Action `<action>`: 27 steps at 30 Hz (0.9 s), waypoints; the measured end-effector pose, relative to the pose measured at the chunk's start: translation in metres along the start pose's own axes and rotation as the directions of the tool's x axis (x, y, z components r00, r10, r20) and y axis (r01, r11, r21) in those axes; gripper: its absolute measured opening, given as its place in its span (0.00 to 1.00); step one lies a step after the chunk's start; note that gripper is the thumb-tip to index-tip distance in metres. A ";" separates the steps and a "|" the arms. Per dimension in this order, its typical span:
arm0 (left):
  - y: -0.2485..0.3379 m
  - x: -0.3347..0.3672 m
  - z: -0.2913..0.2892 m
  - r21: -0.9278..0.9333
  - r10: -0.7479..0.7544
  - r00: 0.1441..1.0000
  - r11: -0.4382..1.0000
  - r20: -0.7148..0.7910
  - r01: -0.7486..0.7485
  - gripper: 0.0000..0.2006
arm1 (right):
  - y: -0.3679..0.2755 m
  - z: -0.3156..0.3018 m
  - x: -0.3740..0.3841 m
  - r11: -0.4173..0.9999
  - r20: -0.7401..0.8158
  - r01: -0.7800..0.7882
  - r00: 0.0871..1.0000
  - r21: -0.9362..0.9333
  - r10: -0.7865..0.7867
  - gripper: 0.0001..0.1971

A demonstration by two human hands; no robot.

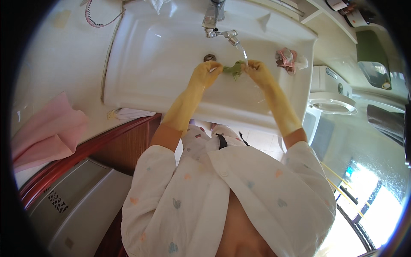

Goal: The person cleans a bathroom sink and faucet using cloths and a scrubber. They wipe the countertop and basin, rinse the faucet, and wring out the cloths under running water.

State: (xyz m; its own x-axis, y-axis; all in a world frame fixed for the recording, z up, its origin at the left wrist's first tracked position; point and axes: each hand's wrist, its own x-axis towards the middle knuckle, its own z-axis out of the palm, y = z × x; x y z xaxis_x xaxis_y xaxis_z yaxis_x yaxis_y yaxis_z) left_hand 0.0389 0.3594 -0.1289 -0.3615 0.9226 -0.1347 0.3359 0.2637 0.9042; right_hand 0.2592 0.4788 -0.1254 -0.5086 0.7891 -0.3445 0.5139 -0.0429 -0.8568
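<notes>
Both my hands wear long yellow rubber gloves and are over a white sink [145, 73]. A small, wet-looking green cloth [233, 69] stretches between them. My left hand [207, 73] pinches its left end, close to the drain [209, 57]. At the other end, my right hand [257, 71] grips the cloth with closed fingers. A thin stream of water [243, 51] runs from the chrome faucet [212, 21] onto the right fingers and the cloth's right end. I cannot make out the cloth's exact shape.
Crumpled pink and white cloth [287, 59] lies in the sink's right side. Left on the counter are a pink cloth [55, 128], a white cloth [130, 113] and a thin curved band [92, 21]. A white front-loading machine [327, 81] stands beyond the sink's right edge.
</notes>
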 end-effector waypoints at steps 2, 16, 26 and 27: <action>0.043 -0.003 -0.001 -0.067 -0.179 0.964 0.979 0.196 0.195 0.14 | -0.024 -0.023 -0.017 0.974 0.119 0.039 0.991 0.223 -0.067 0.14; 0.077 -0.012 -0.011 -0.760 -0.013 0.923 0.563 0.384 0.324 0.12 | -0.045 -0.027 -0.050 0.701 -0.236 0.039 0.954 0.712 0.186 0.08; 0.086 -0.005 -0.011 -0.725 -0.137 0.946 0.613 0.293 0.313 0.09 | -0.057 -0.008 -0.042 0.967 -0.372 0.006 0.924 0.255 0.092 0.11; 0.085 -0.005 -0.014 -0.724 -0.138 0.946 0.614 0.294 0.315 0.09 | -0.053 -0.011 -0.042 0.887 -0.344 0.071 0.933 0.457 0.103 0.11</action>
State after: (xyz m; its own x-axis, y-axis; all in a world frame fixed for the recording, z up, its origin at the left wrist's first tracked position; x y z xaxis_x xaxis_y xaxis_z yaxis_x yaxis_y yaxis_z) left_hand 0.0571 0.3732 -0.0457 -0.1322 0.9190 -0.3715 -0.5368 0.2487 0.8062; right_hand 0.2605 0.4549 -0.0613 -0.1842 0.9429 -0.2775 0.1041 -0.2621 -0.9594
